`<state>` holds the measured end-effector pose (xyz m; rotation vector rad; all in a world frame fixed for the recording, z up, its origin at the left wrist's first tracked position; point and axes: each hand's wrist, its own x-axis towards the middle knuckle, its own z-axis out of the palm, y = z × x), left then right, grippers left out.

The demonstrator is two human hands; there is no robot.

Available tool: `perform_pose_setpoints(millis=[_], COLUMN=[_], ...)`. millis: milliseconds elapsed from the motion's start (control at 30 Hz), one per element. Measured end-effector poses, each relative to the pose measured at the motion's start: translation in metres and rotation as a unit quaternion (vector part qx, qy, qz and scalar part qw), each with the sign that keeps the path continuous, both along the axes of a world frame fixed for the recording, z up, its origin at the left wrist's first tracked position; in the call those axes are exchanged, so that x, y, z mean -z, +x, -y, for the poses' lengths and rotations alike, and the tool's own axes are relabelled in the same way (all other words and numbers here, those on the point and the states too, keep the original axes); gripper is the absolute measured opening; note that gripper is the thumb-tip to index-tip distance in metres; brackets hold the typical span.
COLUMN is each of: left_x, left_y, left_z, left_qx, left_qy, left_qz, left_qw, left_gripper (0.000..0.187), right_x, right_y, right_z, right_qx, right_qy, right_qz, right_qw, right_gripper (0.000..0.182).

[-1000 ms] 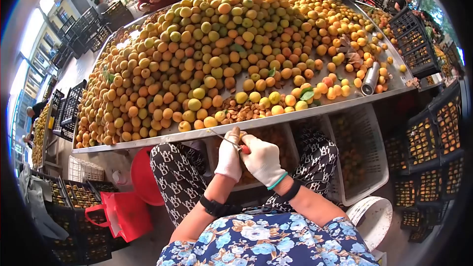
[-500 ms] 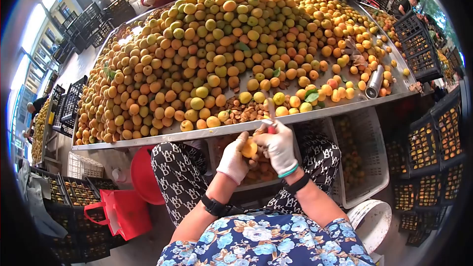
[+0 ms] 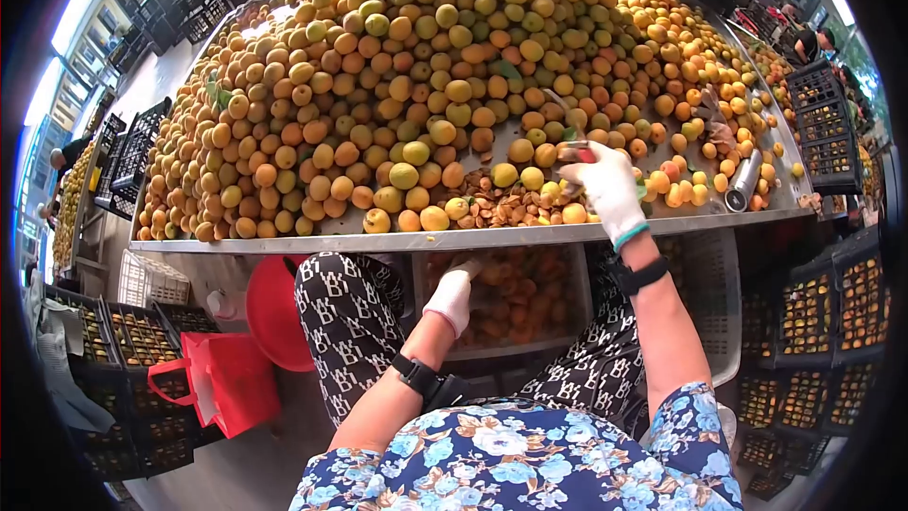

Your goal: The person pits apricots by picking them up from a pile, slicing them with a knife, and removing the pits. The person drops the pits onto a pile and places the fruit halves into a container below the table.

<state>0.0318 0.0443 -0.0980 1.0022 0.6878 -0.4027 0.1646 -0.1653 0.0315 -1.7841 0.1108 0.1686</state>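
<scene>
My right hand, in a white glove with dark-stained fingertips, is raised over the front of the metal table. Its fingers are closed round the red handle of a small knife, whose blade points up and away over the apricots. Below lies a small heap of pits. My left hand, also gloved, is low beneath the table's front edge, over a crate of opened apricots between my knees. Its fingers are dim and partly hidden there.
A metal cylinder and a crumpled glove lie on the table's right side. Beside my left leg are a red basin and a red bag. Stacked black crates of fruit stand at right. Other people's hands show across the table.
My hands have parted. The right has risen over the table with the knife; the left has dropped towards the crate, and the apricot it held no longer shows. The view has shifted slightly.
</scene>
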Motion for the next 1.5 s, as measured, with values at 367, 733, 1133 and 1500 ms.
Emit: perform_pose_setpoints(millis=[367,733,1133,1500], left_x=[0.017,-0.078,-0.108,-0.108], left_y=[-0.007,-0.007,-0.007,-0.007], left_z=[-0.016,-0.028,-0.023,-0.029], left_qx=[0.150,0.149,0.115,-0.006], left_qy=[0.078,-0.089,-0.205,-0.296], left_qz=[0.168,0.178,0.307,0.304], left_qw=[0.971,0.969,0.922,0.905], left_gripper=[0.030,0.043,0.060,0.052], right_x=[0.056,-0.029,-0.045,-0.029], right_y=[0.057,-0.020,-0.099,-0.165], right_z=[-0.086,-0.049,-0.048,-0.034], right_qx=[-0.246,-0.244,-0.261,-0.171], right_qy=[-0.557,0.106,0.111,0.128], right_qz=[0.149,-0.125,-0.135,-0.065], right_qw=[0.779,0.956,0.949,0.975], right_gripper=[0.036,0.048,0.047,0.039])
